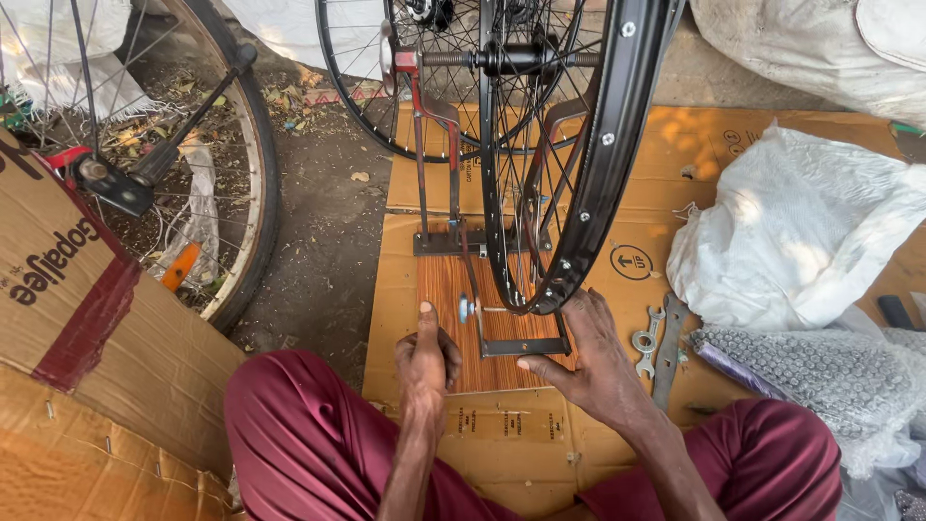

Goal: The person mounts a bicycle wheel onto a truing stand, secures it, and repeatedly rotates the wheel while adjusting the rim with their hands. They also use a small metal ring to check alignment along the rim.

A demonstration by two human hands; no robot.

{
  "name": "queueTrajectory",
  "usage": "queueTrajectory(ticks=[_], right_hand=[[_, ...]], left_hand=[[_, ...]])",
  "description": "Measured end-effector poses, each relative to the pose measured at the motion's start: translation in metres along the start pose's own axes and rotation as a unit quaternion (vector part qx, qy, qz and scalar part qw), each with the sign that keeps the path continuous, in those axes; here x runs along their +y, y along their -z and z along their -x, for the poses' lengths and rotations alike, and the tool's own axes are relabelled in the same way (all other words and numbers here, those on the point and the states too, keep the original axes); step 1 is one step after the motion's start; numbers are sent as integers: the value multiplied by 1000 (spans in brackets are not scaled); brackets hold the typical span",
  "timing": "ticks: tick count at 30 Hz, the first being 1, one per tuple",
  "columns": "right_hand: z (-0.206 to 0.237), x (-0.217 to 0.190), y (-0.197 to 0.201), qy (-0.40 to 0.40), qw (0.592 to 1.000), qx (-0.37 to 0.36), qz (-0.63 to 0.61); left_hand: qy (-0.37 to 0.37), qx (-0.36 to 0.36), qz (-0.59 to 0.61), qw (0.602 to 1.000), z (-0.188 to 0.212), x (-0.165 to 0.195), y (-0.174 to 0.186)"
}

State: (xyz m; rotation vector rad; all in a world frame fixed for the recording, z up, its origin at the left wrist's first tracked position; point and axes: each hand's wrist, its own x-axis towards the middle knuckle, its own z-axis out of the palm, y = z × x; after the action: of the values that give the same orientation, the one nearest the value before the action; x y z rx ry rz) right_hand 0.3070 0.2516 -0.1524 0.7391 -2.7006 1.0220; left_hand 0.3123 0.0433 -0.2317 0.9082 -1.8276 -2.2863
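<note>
The black bicycle rim (579, 193) stands upright in a truing stand (453, 232) on a wood-grain board (446, 299), at twelve o'clock from the person. The right hand (588, 362) rests open against the rim's lowest point, fingers (579, 314) spread and grasping nothing. The left hand (424, 362), at nine o'clock from it, pinches the small gauge knob (466, 309). The wrenches (656, 342) lie at three o'clock. A spinning wheel could likely catch fingertips between spokes (511, 193) and stand; pushing sideways could tip the stand on the cardboard (666, 174).
</note>
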Motion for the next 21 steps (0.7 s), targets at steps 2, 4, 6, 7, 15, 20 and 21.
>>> queueTrajectory(ticks=[2,4,6,7,15,20,21], right_hand=[[-4,-1,1,31,999,-3,-11],[-8,-1,1,40,999,-18,-6],[-9,-1,1,24,998,-47,17],[-10,-1,1,30,998,-43,18],[-7,1,4,77,995,-31,60],[-5,3,-1,26,998,-50,34],[-6,4,-2,18,998,-54,35]], left_hand=[[-15,-38,47,998,2,2,1],[-20,-54,43,997,5,5,2],[-12,-50,-14,999,7,8,2],[-4,-32,3,999,9,10,2],[36,-82,34,995,19,21,1],[92,-37,66,993,22,23,1],[103,-65,81,989,21,23,2]])
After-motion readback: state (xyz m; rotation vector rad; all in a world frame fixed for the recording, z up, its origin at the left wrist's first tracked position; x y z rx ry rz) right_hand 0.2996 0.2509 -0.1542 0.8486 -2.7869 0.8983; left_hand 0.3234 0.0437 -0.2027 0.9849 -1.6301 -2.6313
